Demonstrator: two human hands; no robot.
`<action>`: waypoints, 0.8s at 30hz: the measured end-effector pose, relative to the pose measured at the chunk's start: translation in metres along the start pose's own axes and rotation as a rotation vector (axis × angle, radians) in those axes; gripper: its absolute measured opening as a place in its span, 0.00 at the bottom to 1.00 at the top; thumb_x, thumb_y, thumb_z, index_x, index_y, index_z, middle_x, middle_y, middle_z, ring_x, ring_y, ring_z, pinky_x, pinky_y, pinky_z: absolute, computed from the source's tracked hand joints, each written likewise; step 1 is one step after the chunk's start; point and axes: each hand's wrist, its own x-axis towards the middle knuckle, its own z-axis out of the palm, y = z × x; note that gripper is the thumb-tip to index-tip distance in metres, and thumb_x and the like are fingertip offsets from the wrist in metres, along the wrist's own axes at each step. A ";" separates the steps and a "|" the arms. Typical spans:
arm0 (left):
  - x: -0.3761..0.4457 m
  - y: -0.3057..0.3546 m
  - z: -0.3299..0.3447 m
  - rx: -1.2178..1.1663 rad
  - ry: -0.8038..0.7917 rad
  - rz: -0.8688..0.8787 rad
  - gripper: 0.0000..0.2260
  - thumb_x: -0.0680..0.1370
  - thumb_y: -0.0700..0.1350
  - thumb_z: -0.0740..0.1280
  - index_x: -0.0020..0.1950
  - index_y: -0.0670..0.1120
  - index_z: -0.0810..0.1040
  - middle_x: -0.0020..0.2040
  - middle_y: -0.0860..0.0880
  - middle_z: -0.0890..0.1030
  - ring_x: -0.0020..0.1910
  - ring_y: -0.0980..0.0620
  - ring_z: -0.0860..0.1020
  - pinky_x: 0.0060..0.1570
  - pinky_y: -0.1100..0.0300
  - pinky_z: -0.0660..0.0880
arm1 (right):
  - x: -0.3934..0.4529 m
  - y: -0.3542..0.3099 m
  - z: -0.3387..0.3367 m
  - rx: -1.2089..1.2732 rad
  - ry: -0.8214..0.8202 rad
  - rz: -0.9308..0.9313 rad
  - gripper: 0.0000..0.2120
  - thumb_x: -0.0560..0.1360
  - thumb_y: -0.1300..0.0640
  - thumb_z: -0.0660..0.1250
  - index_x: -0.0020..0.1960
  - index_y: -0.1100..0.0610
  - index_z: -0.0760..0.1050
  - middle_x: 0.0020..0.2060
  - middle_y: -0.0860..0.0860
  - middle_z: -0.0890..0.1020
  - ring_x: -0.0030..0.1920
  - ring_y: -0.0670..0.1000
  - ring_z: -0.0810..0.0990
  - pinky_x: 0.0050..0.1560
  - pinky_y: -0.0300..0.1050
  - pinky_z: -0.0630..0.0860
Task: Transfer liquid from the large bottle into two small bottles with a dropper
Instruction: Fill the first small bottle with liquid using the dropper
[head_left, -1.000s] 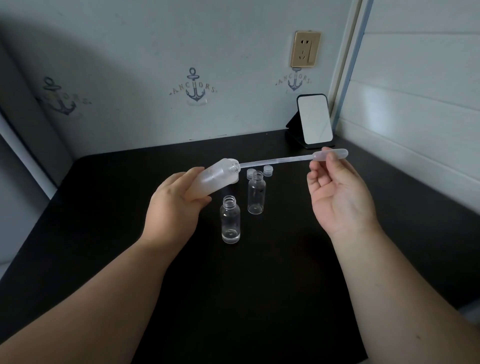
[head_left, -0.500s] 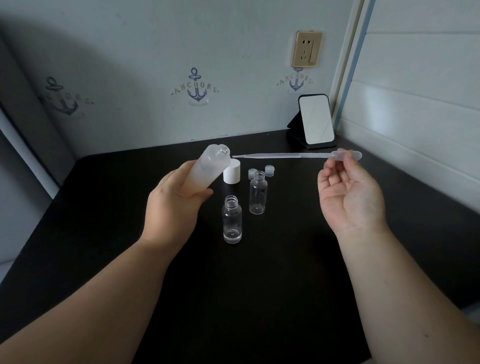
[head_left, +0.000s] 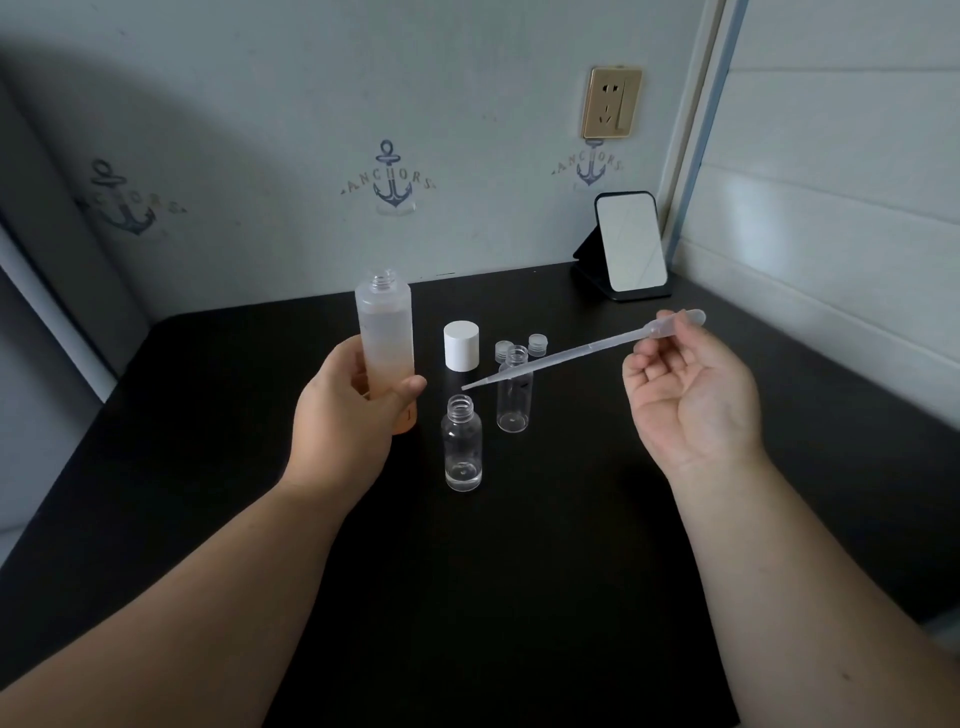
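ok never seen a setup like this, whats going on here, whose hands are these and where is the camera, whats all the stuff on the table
There is no machine here: a person works with bare hands, and one wide camera worn on their head looks forward and down at them. The left hand grips a large frosted bottle, upright and uncapped, partly filled. The right hand pinches the bulb end of a clear plastic dropper, whose tip points down toward two small clear bottles standing open on the black table. Behind them stand a white cap and two small caps. A small mirror leans at the back.
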 end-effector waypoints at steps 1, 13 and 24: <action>0.000 -0.001 0.001 -0.005 0.000 -0.008 0.27 0.74 0.55 0.75 0.70 0.57 0.71 0.50 0.67 0.75 0.49 0.66 0.75 0.43 0.69 0.68 | 0.001 0.000 0.000 -0.004 0.003 0.000 0.14 0.79 0.62 0.67 0.37 0.59 0.86 0.35 0.51 0.82 0.34 0.47 0.78 0.38 0.38 0.76; 0.001 0.000 0.005 -0.010 -0.049 -0.040 0.30 0.73 0.56 0.75 0.72 0.55 0.68 0.50 0.67 0.73 0.54 0.60 0.74 0.42 0.70 0.68 | 0.002 0.002 -0.001 -0.041 -0.021 -0.008 0.14 0.79 0.62 0.66 0.38 0.59 0.86 0.35 0.51 0.81 0.34 0.47 0.78 0.38 0.38 0.76; -0.014 0.019 -0.015 -0.197 0.117 0.068 0.25 0.72 0.47 0.67 0.69 0.56 0.69 0.58 0.60 0.77 0.51 0.61 0.76 0.48 0.65 0.72 | 0.002 0.001 -0.003 -0.045 -0.046 -0.012 0.13 0.79 0.62 0.66 0.38 0.58 0.86 0.35 0.51 0.81 0.34 0.47 0.78 0.39 0.38 0.76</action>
